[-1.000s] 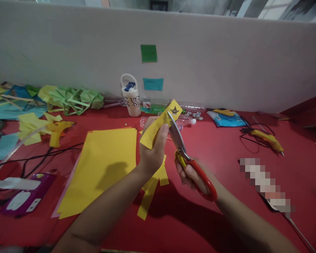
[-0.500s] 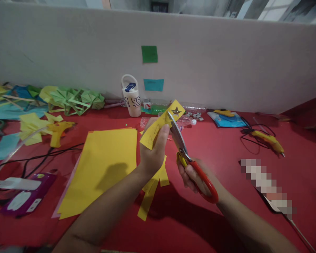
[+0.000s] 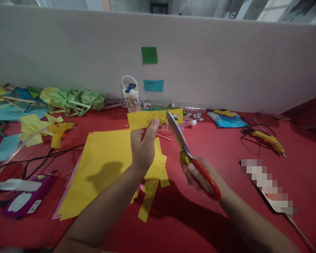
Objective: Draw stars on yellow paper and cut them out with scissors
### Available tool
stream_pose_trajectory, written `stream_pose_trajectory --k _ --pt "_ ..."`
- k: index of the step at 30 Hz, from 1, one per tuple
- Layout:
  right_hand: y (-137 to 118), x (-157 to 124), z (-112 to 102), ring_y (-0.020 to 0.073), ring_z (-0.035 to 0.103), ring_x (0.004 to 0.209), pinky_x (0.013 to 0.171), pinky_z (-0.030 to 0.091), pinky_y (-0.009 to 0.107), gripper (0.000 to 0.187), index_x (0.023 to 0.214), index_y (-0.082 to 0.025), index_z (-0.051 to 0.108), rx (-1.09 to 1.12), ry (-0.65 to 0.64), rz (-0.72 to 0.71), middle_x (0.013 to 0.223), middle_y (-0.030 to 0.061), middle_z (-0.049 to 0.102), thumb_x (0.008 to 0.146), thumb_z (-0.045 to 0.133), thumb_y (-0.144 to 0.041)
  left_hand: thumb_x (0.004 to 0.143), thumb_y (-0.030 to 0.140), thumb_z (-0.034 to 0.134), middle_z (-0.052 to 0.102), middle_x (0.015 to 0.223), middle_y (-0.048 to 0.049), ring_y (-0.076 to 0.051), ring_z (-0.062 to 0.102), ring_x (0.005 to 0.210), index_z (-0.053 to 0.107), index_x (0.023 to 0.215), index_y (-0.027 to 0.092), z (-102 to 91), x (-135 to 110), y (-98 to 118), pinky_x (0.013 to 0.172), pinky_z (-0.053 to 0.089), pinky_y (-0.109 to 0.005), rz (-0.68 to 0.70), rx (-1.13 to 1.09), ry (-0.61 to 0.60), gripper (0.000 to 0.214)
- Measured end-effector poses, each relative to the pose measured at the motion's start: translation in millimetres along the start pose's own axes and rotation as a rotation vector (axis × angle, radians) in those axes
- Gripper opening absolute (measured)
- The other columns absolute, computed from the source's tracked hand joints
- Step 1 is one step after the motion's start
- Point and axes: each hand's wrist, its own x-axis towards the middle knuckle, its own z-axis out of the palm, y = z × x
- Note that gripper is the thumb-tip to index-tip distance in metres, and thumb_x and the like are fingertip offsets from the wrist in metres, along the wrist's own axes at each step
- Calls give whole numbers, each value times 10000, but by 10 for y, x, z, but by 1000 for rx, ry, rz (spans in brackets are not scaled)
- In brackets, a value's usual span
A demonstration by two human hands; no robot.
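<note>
Landmark: the stack of yellow sheets (image 3: 105, 165) on the red table (image 3: 226, 147).

1. Change: the yellow strip (image 3: 144, 119) stood on a slant half a second ago, with its star-marked end raised. It now lies nearly level, above the far right corner of the stack.
2. The left hand (image 3: 143, 147) has turned with it. Thumb and fingers are pressed together, pinching the strip's lower edge.
3. The right hand (image 3: 197, 174), right of the stack, has its fingers curled through the red loops of the scissors (image 3: 184, 147). The blade tips meet the strip's right part; whether the blades are parted cannot be told.
4. Judgement: the turn presents a different edge of the strip to the blades, so the cutting is being repositioned, not ended.
5. Offcuts (image 3: 154, 175) lie at the stack's near right edge
</note>
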Motion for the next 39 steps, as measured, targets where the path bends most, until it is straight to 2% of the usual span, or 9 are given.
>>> stream_pose_trajectory --k 5,11,14,18,21,25,39 --pt "-4 19 -48 57 310 315 352 321 217 578 689 -239 427 5 3 27 403 -113 376 795 546 -794 856 292 643 676 624 -2 -136 658 625 691 694 198 -44 93 85 649 540 -272 -60 14 -73 194" --pt "9 18 -85 61 367 338 349 280 206 510 706 -229 438 -13 -38 125 457 -97 412 811 597 -703 780 246 649 591 563 36 -84 533 499 606 649 207 -44 138 166 514 473 -222 -87 41 3 143" --pt "-42 4 -90 63 381 371 365 274 210 504 711 -225 435 -70 -41 75 497 -78 441 826 588 -691 727 237 655 576 560 38 -88 527 501 603 651 208 -58 167 191 480 466 -216 -102 44 -31 97" --pt "-107 -14 -103 66 370 395 380 280 222 533 709 -224 435 -111 -55 -13 515 -66 449 832 550 -730 724 248 656 602 573 21 -103 551 523 622 653 203 -83 199 205 480 478 -224 -89 95 -103 91" --pt "-117 -24 -119 65 360 389 372 268 219 537 706 -227 426 -94 -66 23 510 -71 428 826 546 -737 741 226 641 609 573 14 -105 555 525 633 633 200 -100 214 214 480 472 -225 -33 140 -138 111" --pt "-112 -29 -135 63 378 383 363 272 208 480 702 -225 431 -80 -64 65 509 -73 434 827 600 -657 745 198 638 612 580 9 -108 555 535 653 619 194 -118 224 238 488 472 -224 20 180 -147 127" --pt "-77 -25 -129 60 353 371 343 249 197 503 704 -228 432 -40 -64 96 496 -75 425 818 599 -688 757 206 634 611 604 -2 -120 555 548 654 619 195 -132 228 288 500 476 -238 54 239 -182 140"
